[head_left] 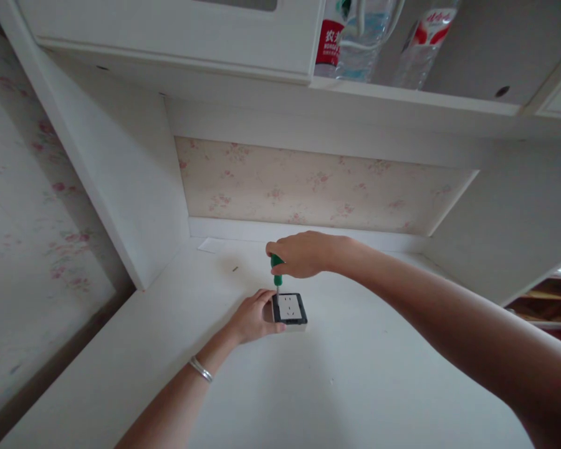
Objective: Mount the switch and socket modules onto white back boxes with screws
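A wall socket (290, 307) with a white centre, black frame and pale box beneath lies face up on the white desk. My left hand (257, 317), a silver bangle on its wrist, grips the socket from its left side, thumb along the near edge and fingers at the far left corner. In my right hand (302, 252) is a green-handled screwdriver (277, 271), held upright from above. The screwdriver's shaft points down onto the left part of the socket's black frame. Its tip is too small to make out, and any screw under it is hidden.
On the white desk (355, 380) lie a small dark sliver (235, 269) and, at the back left, a flat white piece (210, 245). Above hangs a shelf (416, 100) holding several plastic bottles (425, 47). Side panels (121, 168) rise left and right.
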The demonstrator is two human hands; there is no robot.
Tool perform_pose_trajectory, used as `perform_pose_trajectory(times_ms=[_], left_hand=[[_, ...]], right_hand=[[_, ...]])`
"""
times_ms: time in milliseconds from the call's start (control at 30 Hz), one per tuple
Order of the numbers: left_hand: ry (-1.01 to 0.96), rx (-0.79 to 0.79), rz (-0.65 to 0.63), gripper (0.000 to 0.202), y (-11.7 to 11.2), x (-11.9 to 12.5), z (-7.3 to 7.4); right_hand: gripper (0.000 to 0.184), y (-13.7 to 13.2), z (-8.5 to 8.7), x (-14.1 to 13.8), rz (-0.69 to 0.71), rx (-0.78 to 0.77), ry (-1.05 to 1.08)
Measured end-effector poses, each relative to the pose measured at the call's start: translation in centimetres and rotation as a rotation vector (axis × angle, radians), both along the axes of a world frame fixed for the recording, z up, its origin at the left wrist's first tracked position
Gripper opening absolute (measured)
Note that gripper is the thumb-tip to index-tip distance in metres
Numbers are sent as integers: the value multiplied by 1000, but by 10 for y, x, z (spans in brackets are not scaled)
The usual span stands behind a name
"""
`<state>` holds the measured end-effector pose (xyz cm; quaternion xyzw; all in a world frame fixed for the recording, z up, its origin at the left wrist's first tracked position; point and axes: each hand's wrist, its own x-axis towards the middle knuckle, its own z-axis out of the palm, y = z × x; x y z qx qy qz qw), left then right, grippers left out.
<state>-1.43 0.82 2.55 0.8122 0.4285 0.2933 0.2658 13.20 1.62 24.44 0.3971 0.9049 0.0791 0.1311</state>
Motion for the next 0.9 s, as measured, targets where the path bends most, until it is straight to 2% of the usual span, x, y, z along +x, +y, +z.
perform_pose_trajectory(times_ms=[100,200,267,367,433,600,767,900], left_hand=[[4,-11,6,71,0,0,-1],[-9,-24,2,73,0,0,-1],[-15,-26,3,74,0,0,-2],[-10,-19,5,73,0,0,-1],[-4,-15,5,72,0,0,0],[-6,-31,12,73,0,1,1],[3,-7,-2,72,1,0,-2],[7,-20,5,74,1,0,-2]], right_hand=[[45,-3,0,1,10,85,0],[55,-4,-2,0,-49,155,-28],[52,-3,-2,1,-64,128,-42],[44,-1,-2,4,-12,56,-7],[45,-1,-3,4,8,70,13],[59,0,-4,1,-51,160,-17],[50,1,-3,5,-16,43,-1],[52,0,-6,5,-30,110,-2]])
